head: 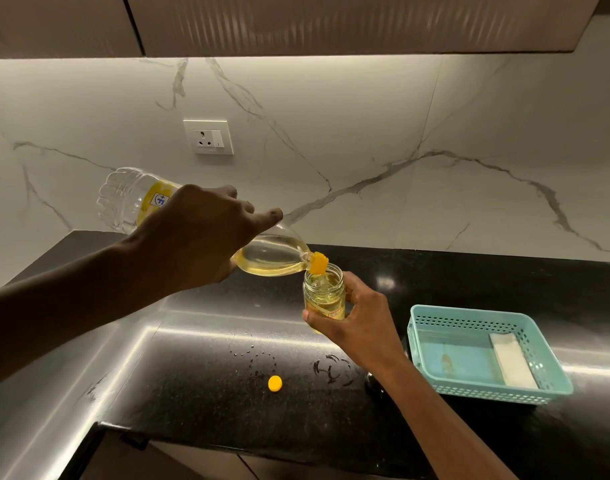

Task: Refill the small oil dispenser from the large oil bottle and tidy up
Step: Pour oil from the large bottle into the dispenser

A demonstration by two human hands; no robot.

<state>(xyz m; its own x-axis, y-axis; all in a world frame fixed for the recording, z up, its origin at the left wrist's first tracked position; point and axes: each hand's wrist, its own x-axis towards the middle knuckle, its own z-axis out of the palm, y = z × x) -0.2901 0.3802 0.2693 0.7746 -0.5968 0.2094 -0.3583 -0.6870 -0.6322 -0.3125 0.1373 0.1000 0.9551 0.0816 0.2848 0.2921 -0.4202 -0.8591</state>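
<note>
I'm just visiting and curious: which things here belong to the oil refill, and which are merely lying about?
In the job: large oil bottle, tilted in the left hand; small glass jar, held by the right hand; yellow cap on the counter.
Lying about: teal basket with a white folded cloth or paper; wall socket.

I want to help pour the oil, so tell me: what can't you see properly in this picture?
Head view only:
1. Label on the large oil bottle: the left hand covers most of it.
2. Label on the small jar: too small to read, and the right hand hides the jar's base.
3. A dark thing on the counter beside the basket: the right forearm hides most of it.
</note>
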